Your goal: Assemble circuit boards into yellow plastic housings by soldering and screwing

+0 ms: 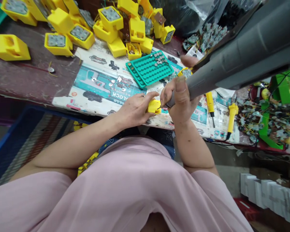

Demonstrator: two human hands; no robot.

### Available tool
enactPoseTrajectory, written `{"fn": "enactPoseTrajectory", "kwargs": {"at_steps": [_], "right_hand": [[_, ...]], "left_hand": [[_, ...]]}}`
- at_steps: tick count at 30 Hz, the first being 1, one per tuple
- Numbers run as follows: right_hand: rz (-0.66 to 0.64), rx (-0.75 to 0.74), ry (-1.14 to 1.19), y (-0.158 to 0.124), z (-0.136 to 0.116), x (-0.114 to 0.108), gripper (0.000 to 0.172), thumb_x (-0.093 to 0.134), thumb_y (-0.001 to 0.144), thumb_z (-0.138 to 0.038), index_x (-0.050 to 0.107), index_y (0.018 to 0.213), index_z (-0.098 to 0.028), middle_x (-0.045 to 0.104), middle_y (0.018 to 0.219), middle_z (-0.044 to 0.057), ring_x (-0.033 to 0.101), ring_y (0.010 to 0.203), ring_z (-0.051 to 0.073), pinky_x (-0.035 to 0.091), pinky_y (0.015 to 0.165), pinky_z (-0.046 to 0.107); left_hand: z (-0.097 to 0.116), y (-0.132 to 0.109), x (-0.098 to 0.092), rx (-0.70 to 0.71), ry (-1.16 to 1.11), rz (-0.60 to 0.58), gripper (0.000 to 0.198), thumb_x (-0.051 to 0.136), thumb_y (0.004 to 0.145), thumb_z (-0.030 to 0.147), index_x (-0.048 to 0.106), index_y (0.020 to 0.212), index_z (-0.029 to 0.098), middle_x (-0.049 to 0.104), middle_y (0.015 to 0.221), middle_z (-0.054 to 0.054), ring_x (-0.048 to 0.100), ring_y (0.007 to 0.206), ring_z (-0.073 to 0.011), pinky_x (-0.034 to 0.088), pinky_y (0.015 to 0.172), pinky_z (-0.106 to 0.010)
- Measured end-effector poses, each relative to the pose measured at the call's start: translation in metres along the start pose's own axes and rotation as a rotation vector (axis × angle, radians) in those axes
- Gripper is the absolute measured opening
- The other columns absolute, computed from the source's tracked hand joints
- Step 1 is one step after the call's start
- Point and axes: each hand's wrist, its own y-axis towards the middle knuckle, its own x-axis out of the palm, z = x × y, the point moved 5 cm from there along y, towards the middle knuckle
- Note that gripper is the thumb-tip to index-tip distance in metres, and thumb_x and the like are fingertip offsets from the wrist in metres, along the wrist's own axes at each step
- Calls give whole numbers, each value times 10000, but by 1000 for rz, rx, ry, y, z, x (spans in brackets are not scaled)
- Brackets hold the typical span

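My left hand (135,109) pinches a small yellow plastic case (154,106) between thumb and fingers, low over the front of the bench. Wrapped round the narrow end of a long grey electric screwdriver (222,64) is my right hand (181,100). Its thin dark tip meets the right side of the yellow case. The thick grey body runs up to the top right and hides part of the bench. Behind the hands, green trays (151,67) lie overlapped, with several small round metal pieces (159,58) on the upper one.
Many yellow cases (111,19) are heaped along the back, several holding grey round parts. Two yellow-handled tools (231,119) lie to the right, beside a tangle of wired parts (251,119) and a green piece (264,125). A blue crate (26,119) stands below left.
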Motion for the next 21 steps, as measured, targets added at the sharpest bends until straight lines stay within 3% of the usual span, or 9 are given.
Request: {"fn": "enactPoseTrajectory", "kwargs": {"at_steps": [3, 7, 8, 10, 12, 14, 16, 18, 21], "right_hand": [[-18, -41, -16, 3, -10, -8, 622, 307, 902, -785, 382, 569, -265, 333, 490, -38, 445, 395, 124, 436, 422, 297], [37, -171, -199, 6, -36, -41, 773, 85, 856, -852, 587, 716, -282, 284, 489, -34, 413, 379, 138, 404, 387, 306], [94, -204, -187, 5, -42, -53, 757, 142, 866, -846, 636, 780, -279, 278, 488, -40, 408, 371, 134, 388, 375, 299], [252, -219, -86, 0, -46, -80, 569, 348, 907, -741, 688, 949, -286, 296, 488, -57, 387, 352, 115, 358, 358, 266], [424, -181, 9, -8, -40, -107, 370, 501, 901, -564, 667, 1118, -314, 367, 501, -73, 390, 354, 99, 362, 373, 236], [581, -122, -42, -20, -27, -132, 404, 543, 867, -519, 642, 1188, -293, 468, 552, -69, 465, 414, 103, 427, 443, 248], [664, -24, -109, -29, -10, -153, 483, 570, 824, -545, 610, 1232, -289, 600, 718, -51, 581, 552, 112, 522, 589, 292], [698, 66, -118, -36, 5, -170, 575, 592, 781, -574, 555, 1283, -297, 655, 904, -29, 653, 719, 133, 568, 779, 372], [785, 81, -168, -47, 9, -189, 754, 624, 703, -634, 459, 1342, -269, 632, 1134, 48, 669, 986, 211, 518, 990, 491]], "left_hand": [[1, 0, 0, -26, -23, -45, 721, 694, 811, 323, 437, 1449, 105, 710, 1143, -135, 660, 1078, -305, 519, 939, -408], [-2, 0, -8, -113, -250, -16, 670, 720, 784, 276, 514, 1411, 160, 668, 1282, -141, 626, 1170, -307, 474, 1045, -443], [-4, 0, -13, -150, -411, 25, 632, 722, 795, 304, 540, 1387, 178, 660, 1300, -128, 620, 1190, -294, 464, 1066, -431], [-9, 0, -20, -273, -870, 86, 562, 682, 851, 400, 551, 1368, 222, 668, 1284, -89, 647, 1162, -253, 486, 1046, -393], [-10, -2, -19, -445, -1382, 39, 467, 562, 936, 446, 549, 1355, 241, 701, 1207, -68, 704, 1049, -214, 535, 967, -367], [-2, -3, -16, -606, -1761, -96, 412, 426, 999, 430, 582, 1293, 187, 736, 1114, -93, 736, 967, -209, 566, 891, -351], [7, -5, -14, -716, -1944, -184, 440, 330, 1030, 403, 615, 1204, 117, 755, 1044, -133, 747, 961, -217, 578, 849, -323], [13, -7, -13, -789, -1994, -184, 475, 281, 1042, 389, 615, 1176, 80, 761, 1008, -153, 753, 952, -223, 585, 806, -298], [17, -7, -12, -837, -2000, -156, 486, 270, 1048, 365, 555, 1281, 48, 763, 999, -156, 758, 926, -215, 584, 794, -278]]}}
